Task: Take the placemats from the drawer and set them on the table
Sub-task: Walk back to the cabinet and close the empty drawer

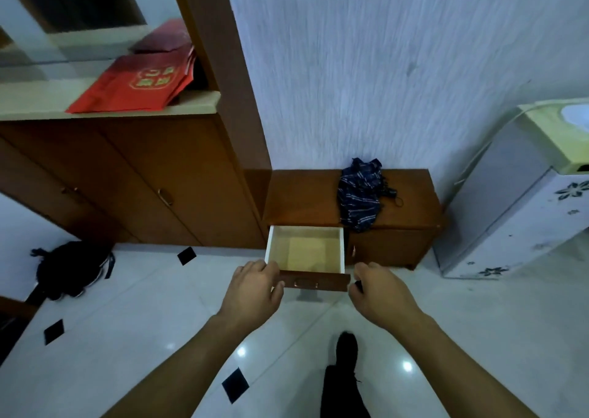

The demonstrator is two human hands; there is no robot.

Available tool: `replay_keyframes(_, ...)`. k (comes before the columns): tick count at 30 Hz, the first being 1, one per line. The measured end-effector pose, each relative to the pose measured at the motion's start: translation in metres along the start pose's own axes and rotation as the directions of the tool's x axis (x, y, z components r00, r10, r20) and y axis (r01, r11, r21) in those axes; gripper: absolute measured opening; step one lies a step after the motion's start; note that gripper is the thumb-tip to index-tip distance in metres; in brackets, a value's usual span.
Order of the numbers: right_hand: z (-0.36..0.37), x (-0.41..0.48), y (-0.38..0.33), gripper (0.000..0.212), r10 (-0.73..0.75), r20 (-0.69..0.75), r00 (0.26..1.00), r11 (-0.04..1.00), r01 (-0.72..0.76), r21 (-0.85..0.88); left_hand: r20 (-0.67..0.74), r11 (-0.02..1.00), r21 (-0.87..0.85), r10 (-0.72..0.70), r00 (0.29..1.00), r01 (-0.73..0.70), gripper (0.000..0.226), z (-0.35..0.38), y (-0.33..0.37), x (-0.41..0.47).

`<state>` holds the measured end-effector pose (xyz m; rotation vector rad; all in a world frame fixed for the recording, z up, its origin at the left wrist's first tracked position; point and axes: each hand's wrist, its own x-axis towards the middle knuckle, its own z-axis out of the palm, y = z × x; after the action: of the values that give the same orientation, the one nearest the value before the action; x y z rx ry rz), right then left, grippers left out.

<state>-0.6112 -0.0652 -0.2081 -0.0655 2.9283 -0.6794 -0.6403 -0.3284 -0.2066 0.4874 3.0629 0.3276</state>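
Observation:
A white-sided drawer [342, 248] stands pulled out of a low brown cabinet [306, 200], above the floor. Its brown front panel [315, 283] with a metal handle faces me. Inside I see only a flat pale yellow surface [307, 251]; I cannot tell whether it is a placemat or the drawer's bottom. My left hand [255, 290] curls over the left end of the front panel. My right hand [379, 293] is curled at the panel's right end, thumb against it. No table is in view.
A dark striped cloth [361, 194] lies on the low cabinet. A tall brown cupboard [127, 178] with a red bag [137, 86] on its ledge stands to the left. A white appliance [516, 200] is at right and a black bag [73, 267] on the floor at left. My dark shoe [346, 347] is below.

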Motion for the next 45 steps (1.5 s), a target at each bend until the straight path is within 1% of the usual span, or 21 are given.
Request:
replay_keyframes(3,0.028,0.062,0.023,0.018,0.018,-0.004,1.000,0.997,-0.018,0.080,0.014,0.999,-0.040,-0.031,0.999,0.032,0.017,0.040,-0.014,0.050)
replay_keyframes(7,0.073,0.133,0.054,0.015,0.032,0.019,0.999,0.982,-0.035,0.183,0.078,0.987,-0.080,-0.130,0.989,0.136,0.021,0.097,-0.026,0.106)
replay_keyframes(12,0.140,0.196,0.090,0.021,0.030,0.154,0.988,0.989,-0.052,0.141,0.154,0.968,-0.089,-0.221,0.963,0.236,0.022,0.172,-0.048,0.154)
replay_keyframes(16,0.207,0.233,0.113,0.025,0.059,0.255,0.965,0.991,-0.087,0.100,0.230,0.954,-0.028,-0.286,0.930,0.300,0.026,0.247,-0.071,0.174)
replay_keyframes(18,0.240,0.245,0.121,0.023,0.107,0.327,0.939,0.984,-0.147,0.102,0.293,0.948,-0.021,-0.298,0.908,0.318,0.028,0.282,-0.082,0.181)
replay_keyframes(20,0.273,0.253,0.127,0.018,0.238,0.386,0.891,0.924,-0.331,0.193,0.355,0.926,-0.029,-0.343,0.870,0.377,0.028,0.317,-0.093,0.183)
replay_keyframes(22,0.304,0.256,0.133,0.020,0.390,0.463,0.796,0.808,-0.537,0.244,0.407,0.882,-0.036,-0.416,0.813,0.470,0.028,0.343,-0.103,0.182)
replay_keyframes(24,0.333,0.259,0.137,0.022,0.490,0.576,0.654,0.660,-0.710,0.246,0.465,0.816,-0.057,-0.488,0.739,0.575,0.027,0.369,-0.114,0.180)
replay_keyframes(25,0.345,0.261,0.138,0.019,0.527,0.641,0.558,0.525,-0.807,0.272,0.491,0.762,-0.074,-0.534,0.689,0.643,0.026,0.379,-0.118,0.180)
replay_keyframes(26,0.354,0.263,0.138,0.016,0.541,0.708,0.454,0.336,-0.889,0.312,0.511,0.691,-0.091,-0.586,0.629,0.718,0.026,0.389,-0.123,0.182)
replay_keyframes(27,0.361,0.267,0.137,0.018,0.538,0.767,0.350,0.129,-0.933,0.336,0.522,0.608,-0.115,-0.636,0.568,0.786,0.026,0.397,-0.127,0.184)
replay_keyframes(28,0.368,0.271,0.138,0.025,0.536,0.802,0.263,-0.048,-0.939,0.340,0.540,0.518,-0.135,-0.677,0.501,0.845,0.027,0.407,-0.131,0.187)
replay_keyframes(29,0.376,0.273,0.139,0.028,0.548,0.810,0.210,-0.152,-0.927,0.343,0.560,0.428,-0.142,-0.709,0.429,0.893,0.029,0.416,-0.135,0.191)
replay_keyframes(30,0.383,0.277,0.141,0.028,0.563,0.808,0.175,-0.218,-0.912,0.349,0.577,0.351,-0.143,-0.730,0.366,0.925,0.030,0.424,-0.139,0.196)
replay_keyframes(32,0.394,0.283,0.142,0.024,0.592,0.789,0.163,-0.272,-0.881,0.386,0.596,0.248,-0.157,-0.748,0.292,0.956,0.028,0.438,-0.145,0.203)
replay_keyframes(34,0.403,0.289,0.145,0.021,0.616,0.766,0.183,-0.283,-0.857,0.432,0.595,0.205,-0.181,-0.756,0.273,0.962,0.017,0.449,-0.148,0.210)
replay_keyframes(36,0.410,0.290,0.148,0.017,0.651,0.738,0.180,-0.282,-0.845,0.455,0.584,0.212,-0.198,-0.758,0.289,0.957,0.012,0.454,-0.148,0.213)
replay_keyframes(38,0.416,0.292,0.151,0.013,0.682,0.704,0.198,-0.252,-0.840,0.480,0.570,0.225,-0.207,-0.763,0.304,0.952,0.014,0.457,-0.147,0.217)
replay_keyframes(41,0.418,0.305,0.152,0.015,0.707,0.675,0.209,-0.247,-0.822,0.513,0.537,0.231,-0.236,-0.779,0.325,0.944,0.018,0.460,-0.146,0.231)
replay_keyframes(43,0.417,0.320,0.155,0.017,0.717,0.654,0.241,-0.220,-0.813,0.540,0.513,0.235,-0.261,-0.788,0.341,0.936,0.020,0.462,-0.148,0.245)
replay_keyframes(45,0.415,0.337,0.159,0.018,0.725,0.623,0.295,-0.145,-0.818,0.557,0.494,0.245,-0.305,-0.786,0.373,0.920,0.021,0.465,-0.151,0.262)
